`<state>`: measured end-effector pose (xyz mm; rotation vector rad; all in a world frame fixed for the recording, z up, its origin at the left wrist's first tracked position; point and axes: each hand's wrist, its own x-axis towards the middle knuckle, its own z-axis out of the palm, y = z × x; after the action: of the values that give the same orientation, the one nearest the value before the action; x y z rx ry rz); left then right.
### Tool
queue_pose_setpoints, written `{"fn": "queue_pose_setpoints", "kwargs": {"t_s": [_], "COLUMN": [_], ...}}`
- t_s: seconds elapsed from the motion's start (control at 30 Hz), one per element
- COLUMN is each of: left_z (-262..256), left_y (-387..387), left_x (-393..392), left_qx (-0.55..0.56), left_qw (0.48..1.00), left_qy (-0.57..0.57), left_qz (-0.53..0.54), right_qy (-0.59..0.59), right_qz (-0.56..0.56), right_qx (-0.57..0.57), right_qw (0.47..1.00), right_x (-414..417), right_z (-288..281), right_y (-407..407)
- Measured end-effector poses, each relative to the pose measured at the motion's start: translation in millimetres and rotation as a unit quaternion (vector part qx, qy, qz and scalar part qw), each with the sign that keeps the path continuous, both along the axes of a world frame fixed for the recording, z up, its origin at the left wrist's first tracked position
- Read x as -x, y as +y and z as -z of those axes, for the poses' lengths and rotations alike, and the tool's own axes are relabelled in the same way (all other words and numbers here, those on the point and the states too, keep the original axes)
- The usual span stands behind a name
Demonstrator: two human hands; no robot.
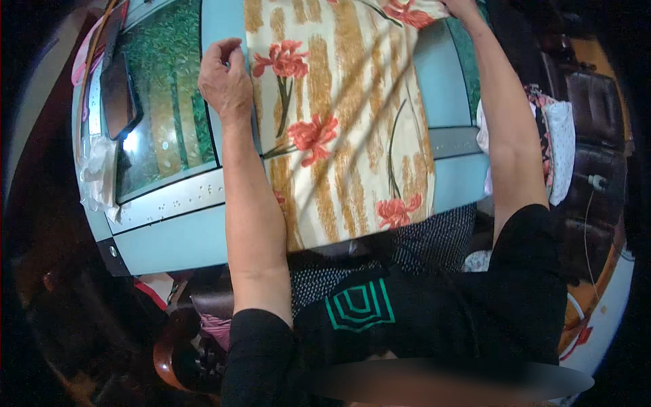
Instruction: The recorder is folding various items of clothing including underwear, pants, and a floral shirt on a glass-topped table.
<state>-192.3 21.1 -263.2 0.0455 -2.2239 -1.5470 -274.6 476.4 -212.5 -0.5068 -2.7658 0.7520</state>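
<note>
A cream fabric piece with ochre brush stripes and coral flowers lies over the middle of a pale blue table. Its near edge reaches the table's front edge. Beside the fabric's left edge is my left hand, its fingers curled in and nothing visible in them. At the top right, partly cut off by the frame, my right hand grips the fabric's far right corner, which is drawn out to the right. Thin shadows fall diagonally across the cloth.
A dark smartphone lies on the table's left glass panel, near a crumpled clear plastic bag. Folded cloths rest at the right on a dark leather sofa. A white plug with a cord is there too.
</note>
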Motion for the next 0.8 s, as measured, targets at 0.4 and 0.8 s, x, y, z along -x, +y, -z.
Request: {"fn": "queue_pose_setpoints", "kwargs": {"t_s": [0.4, 0.8], "left_z": [2.8, 6.3], "left_y": [-1.5, -0.2], "left_x": [2.6, 5.6], "left_qx": [0.014, 0.015], "left_qw": [0.999, 1.0], "left_qy": [0.035, 0.026], "left_qz": [0.007, -0.008], "right_qy": [-0.121, -0.11], "right_qz": [-0.127, -0.104], "right_qx": [0.077, -0.001], "right_qw": [0.982, 0.988], "right_x": [-237.2, -227.5], "right_z": [-7.7, -5.7], "right_y": [-125.5, -155.2]}}
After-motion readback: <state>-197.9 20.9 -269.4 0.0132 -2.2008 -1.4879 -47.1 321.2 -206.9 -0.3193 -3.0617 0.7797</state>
